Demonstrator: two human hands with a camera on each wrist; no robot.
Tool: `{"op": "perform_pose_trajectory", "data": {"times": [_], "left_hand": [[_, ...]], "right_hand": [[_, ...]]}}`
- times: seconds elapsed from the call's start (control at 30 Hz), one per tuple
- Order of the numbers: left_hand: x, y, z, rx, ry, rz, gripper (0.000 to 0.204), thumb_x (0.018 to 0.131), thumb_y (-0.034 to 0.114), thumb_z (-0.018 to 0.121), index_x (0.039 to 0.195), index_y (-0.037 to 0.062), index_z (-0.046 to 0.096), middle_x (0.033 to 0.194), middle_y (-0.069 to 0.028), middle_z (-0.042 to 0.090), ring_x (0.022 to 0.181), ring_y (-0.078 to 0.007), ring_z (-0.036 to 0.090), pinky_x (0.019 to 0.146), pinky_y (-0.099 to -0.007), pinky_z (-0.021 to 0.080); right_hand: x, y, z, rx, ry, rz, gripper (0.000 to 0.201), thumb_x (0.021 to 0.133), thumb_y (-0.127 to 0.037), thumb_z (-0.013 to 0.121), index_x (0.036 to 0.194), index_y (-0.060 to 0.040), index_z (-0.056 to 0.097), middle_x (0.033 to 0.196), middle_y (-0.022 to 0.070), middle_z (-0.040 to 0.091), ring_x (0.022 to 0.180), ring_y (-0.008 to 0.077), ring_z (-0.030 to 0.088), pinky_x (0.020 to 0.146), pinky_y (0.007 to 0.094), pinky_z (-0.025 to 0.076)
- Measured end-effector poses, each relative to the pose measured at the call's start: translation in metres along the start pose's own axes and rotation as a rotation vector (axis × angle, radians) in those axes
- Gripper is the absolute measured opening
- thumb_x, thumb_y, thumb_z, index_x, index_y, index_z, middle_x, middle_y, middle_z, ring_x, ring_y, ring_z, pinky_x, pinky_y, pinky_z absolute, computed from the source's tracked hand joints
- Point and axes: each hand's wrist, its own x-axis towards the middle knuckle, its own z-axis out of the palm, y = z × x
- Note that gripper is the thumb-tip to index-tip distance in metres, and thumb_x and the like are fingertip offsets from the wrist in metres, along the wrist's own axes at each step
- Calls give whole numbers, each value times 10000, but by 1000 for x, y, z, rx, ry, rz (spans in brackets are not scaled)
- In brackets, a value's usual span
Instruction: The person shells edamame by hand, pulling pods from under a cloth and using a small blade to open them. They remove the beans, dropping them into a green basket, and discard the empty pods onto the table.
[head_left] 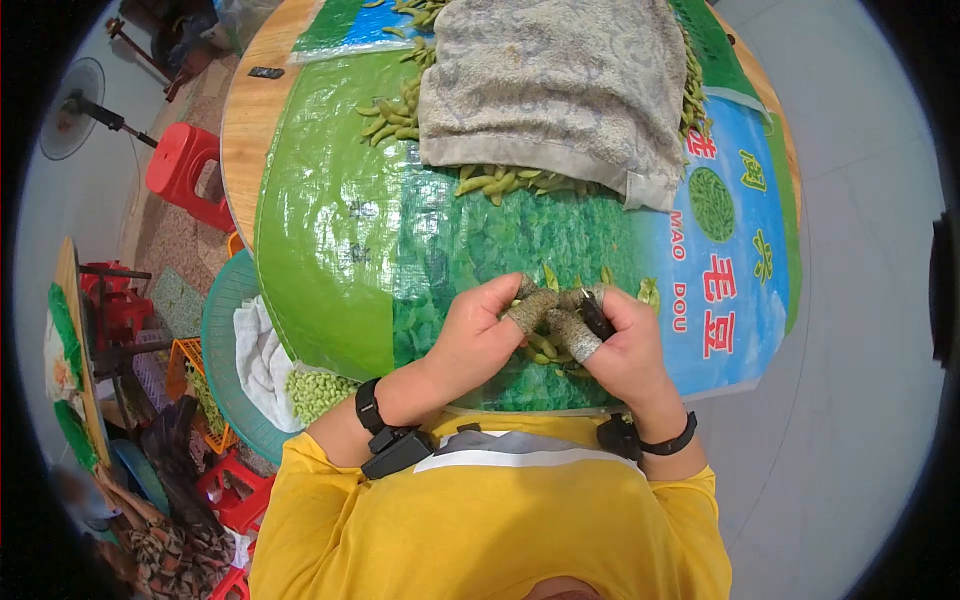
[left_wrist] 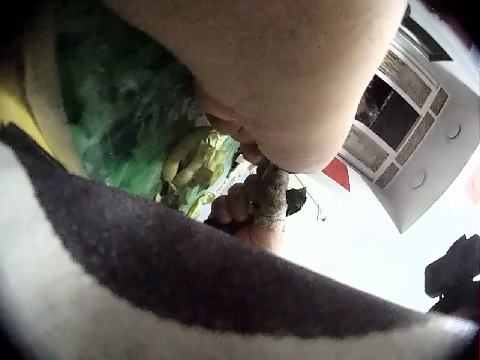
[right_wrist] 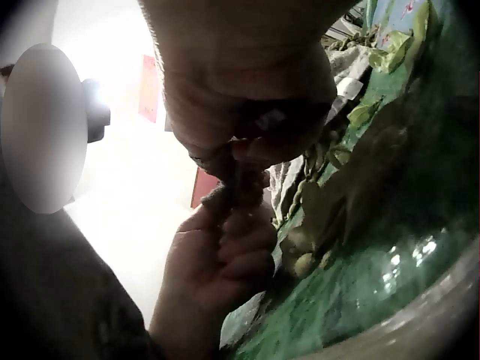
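Both hands meet low over the green printed sheet [head_left: 470, 240], their fingertips close together. Grey speckled covers sleeve some fingers and thumbs. My left hand [head_left: 475, 325] has its fingers curled in a pinch around what seems a soybean pod, mostly hidden by the fingers. In my right hand [head_left: 630, 345] there is a small black tool [head_left: 596, 315]; its working end is hidden. Beneath the hands lie several green soybean pods [head_left: 545, 348], also seen as pale pods [left_wrist: 187, 161] in the left wrist view. An opened husk [head_left: 648, 292] lies right of the hands.
A grey towel [head_left: 550, 90] covers a heap of pods [head_left: 395, 118] on the round table [head_left: 242, 150]. At the left, a teal basin [head_left: 215, 335] holds shelled beans [head_left: 318, 393] and a white cloth [head_left: 262, 355]. Beyond stand a red stool [head_left: 185, 165] and a fan [head_left: 75, 105].
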Motion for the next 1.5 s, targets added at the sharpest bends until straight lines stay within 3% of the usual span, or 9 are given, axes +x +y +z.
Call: {"op": "perform_pose_trajectory", "data": {"times": [0.13, 0.27, 0.4, 0.53, 0.63, 0.73, 1.03, 1.13, 1.5], "left_hand": [[-1, 4, -2, 467, 77, 180, 125, 860, 118, 520, 869, -7, 518, 671, -73, 533, 630, -150, 549, 565, -304, 435], [-3, 0, -4, 381, 47, 269, 143, 916, 158, 484, 863, 43, 549, 667, 3, 525, 577, -60, 469, 499, -213, 373], [-8, 8, -6, 58, -56, 70, 164, 926, 209, 497, 872, 57, 523, 640, 3, 508, 535, -65, 444, 468, -199, 337], [-10, 18, -15, -447, 1, -262, 180, 927, 229, 492, 870, 60, 514, 606, -12, 469, 455, -65, 361, 412, -199, 270], [-10, 14, -40, -776, -35, -236, 201, 898, 229, 500, 888, 33, 545, 628, -40, 508, 443, -65, 339, 389, -190, 248], [-13, 12, -44, -978, -3, -225, 227, 872, 227, 511, 894, 3, 547, 652, -66, 519, 436, -77, 343, 380, -186, 243], [-17, 14, -47, -878, 89, -290, 256, 926, 221, 443, 944, -17, 536, 636, -6, 458, 437, -56, 306, 361, -178, 210], [-19, 19, -48, -814, 94, -240, 226, 923, 176, 457, 1020, -8, 546, 678, -17, 510, 433, -45, 296, 370, -179, 206], [-18, 12, -41, -471, 103, -316, 320, 938, 330, 455, 935, 31, 569, 607, 3, 476, 431, -43, 316, 386, -195, 223]], "right_hand": [[0, -3, 3, -190, 40, -82, 239, 701, -133, 683, 876, 2, 591, 701, 143, 564, 611, 276, 551, 571, 338, 438], [1, -3, 13, 208, -22, 80, 180, 778, -132, 659, 895, -14, 587, 717, 43, 579, 617, 148, 536, 558, 290, 430], [7, -16, 8, 580, -137, 310, 137, 852, -138, 616, 927, -27, 583, 756, -44, 551, 660, 41, 484, 560, 244, 421], [11, -12, 2, 674, -162, 416, 122, 839, -134, 609, 908, -34, 592, 748, -2, 585, 623, 122, 523, 572, 269, 432], [21, -6, -11, -229, -230, -224, 153, 725, -98, 615, 869, -47, 615, 836, 132, 593, 710, 349, 563, 618, 391, 465], [27, -34, -16, -603, -260, -105, 164, 727, -76, 602, 883, -32, 623, 902, 143, 621, 822, 334, 589, 687, 369, 480], [117, -20, 38, -609, -40, -458, 287, 676, -39, 591, 962, -57, 586, 880, 136, 568, 771, 335, 589, 682, 422, 495], [127, -12, 54, -789, -54, -351, 314, 679, -30, 590, 991, -54, 562, 884, 133, 568, 785, 329, 589, 667, 411, 498], [55, -25, 23, -371, -13, -584, 335, 620, -57, 683, 950, -81, 630, 866, 101, 586, 714, 276, 602, 579, 336, 498]]}}
